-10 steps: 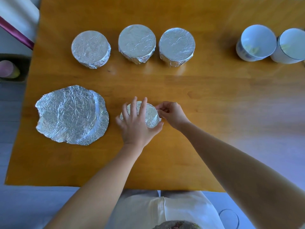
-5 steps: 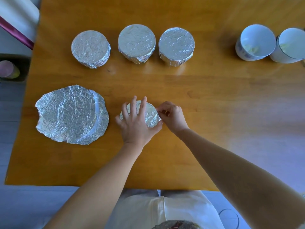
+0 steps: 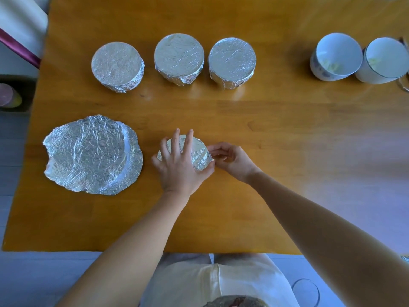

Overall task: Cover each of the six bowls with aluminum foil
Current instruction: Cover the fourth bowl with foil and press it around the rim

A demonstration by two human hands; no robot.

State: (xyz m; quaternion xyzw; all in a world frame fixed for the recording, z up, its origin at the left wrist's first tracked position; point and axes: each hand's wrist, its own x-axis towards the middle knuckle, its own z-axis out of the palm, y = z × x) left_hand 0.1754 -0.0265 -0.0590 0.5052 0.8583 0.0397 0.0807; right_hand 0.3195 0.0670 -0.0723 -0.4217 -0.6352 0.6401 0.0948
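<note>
In the head view, a foil-topped bowl (image 3: 199, 156) is being held at the front middle of the counter (image 3: 243, 120). It is being pressed from above by the left grip (image 3: 179, 167), released and with its fingers spread flat. Its right foil edge is being pinched by the right grip (image 3: 232, 161). Three wrapped bowls (image 3: 117, 66) are standing in a row behind, two uncovered bowls (image 3: 335, 56) far right, and a loose foil sheet (image 3: 93, 155) is lying left.

Crinkled, shiny aluminum foil (image 3: 93, 155) lies on the smooth, glossy wooden bench (image 3: 265, 134); the uncovered bowls (image 3: 335, 56) look glazed ceramic.
</note>
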